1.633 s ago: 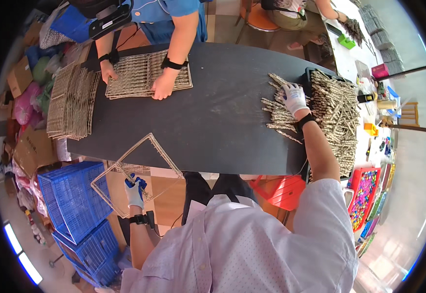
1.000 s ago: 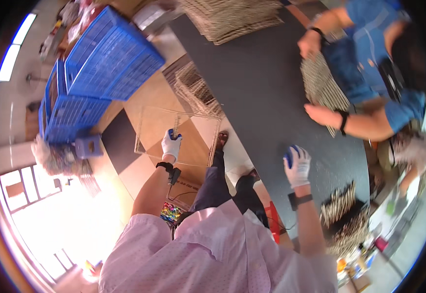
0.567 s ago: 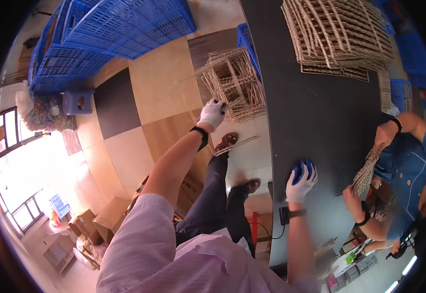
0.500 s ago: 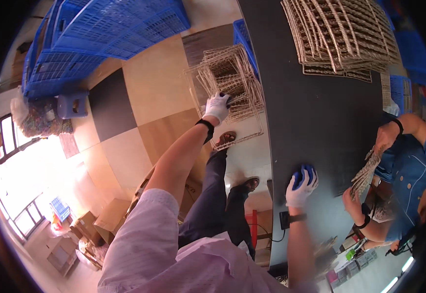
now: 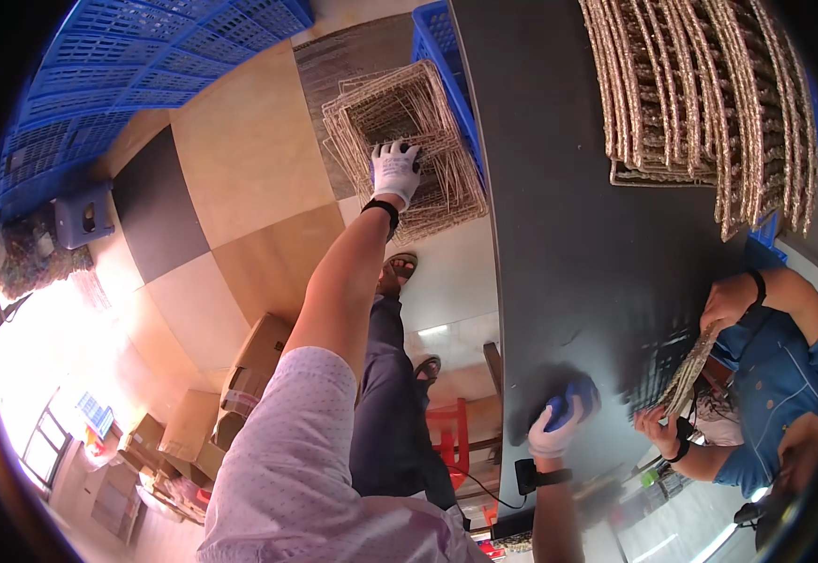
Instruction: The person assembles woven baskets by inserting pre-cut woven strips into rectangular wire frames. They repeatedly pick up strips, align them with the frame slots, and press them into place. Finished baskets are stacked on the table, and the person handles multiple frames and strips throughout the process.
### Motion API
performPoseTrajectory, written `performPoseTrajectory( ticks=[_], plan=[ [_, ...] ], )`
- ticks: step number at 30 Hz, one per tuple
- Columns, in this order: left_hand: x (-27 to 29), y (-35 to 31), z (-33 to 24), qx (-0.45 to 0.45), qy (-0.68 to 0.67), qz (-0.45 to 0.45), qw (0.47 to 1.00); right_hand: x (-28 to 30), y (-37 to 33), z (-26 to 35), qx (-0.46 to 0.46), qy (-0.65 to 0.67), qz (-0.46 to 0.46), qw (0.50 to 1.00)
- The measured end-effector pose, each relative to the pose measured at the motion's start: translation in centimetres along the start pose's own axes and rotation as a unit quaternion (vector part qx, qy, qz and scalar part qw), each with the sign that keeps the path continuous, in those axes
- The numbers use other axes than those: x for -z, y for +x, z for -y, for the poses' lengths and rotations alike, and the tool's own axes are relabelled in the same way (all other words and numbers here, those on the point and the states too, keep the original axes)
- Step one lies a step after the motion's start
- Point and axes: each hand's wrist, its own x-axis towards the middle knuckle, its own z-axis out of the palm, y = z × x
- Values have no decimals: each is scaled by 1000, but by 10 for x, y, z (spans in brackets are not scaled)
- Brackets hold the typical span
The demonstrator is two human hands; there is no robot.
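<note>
My left hand [image 5: 395,174], in a white glove with a dark palm, reaches down to a loose stack of square, twisted-cord frames [image 5: 418,103] on the floor beside the table. Its fingers curl over the cords at the stack's middle; which frame they grip is partly hidden under the glove. My right hand [image 5: 561,418], in a white and blue glove, is at the near part of the dark table [image 5: 550,253]. Its fingers are apart and slightly blurred, and nothing shows in them. On the table's far right lies a tall pile of glittery, brownish-gold frames [image 5: 700,84].
Across the table a person in a blue shirt [image 5: 765,375] holds a few flat cord pieces [image 5: 690,371] in both hands. Blue plastic crates [image 5: 165,56] stand at the far left. A blue stool [image 5: 83,214], cardboard boxes [image 5: 189,432] and a red stool [image 5: 451,436] are on the floor.
My left hand has stayed at the floor stack, where a frame that stuck out toward me now lies in line with the rest. My right hand has shifted slightly nearer; the view has turned.
</note>
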Motion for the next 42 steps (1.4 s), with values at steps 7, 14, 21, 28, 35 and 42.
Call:
performPoseTrajectory(
  ticks=[7, 14, 21, 28, 35, 42],
  plan=[
    [-4, 20, -17, 19, 115, 41, 992, -1, -2, 0, -22, -11, -8, 1000],
    [52, -29, -35, -57, -45, 5, 997, -7, -3, 0, -26, 11, -29, 999],
    [192, -89, -70, -85, -302, -246, 917, -4, 4, 3, -33, 3, -44, 998],
    [409, -95, -226, -351, -170, -289, 874, -6, 7, 5, -46, 15, -54, 997],
    [434, -52, -328, -375, 193, -158, 893, -4, 10, 9, -56, 36, -93, 993],
    [422, -41, -350, -291, 241, -53, 924, -3, 9, 9, -64, 63, -110, 990]
  ],
)
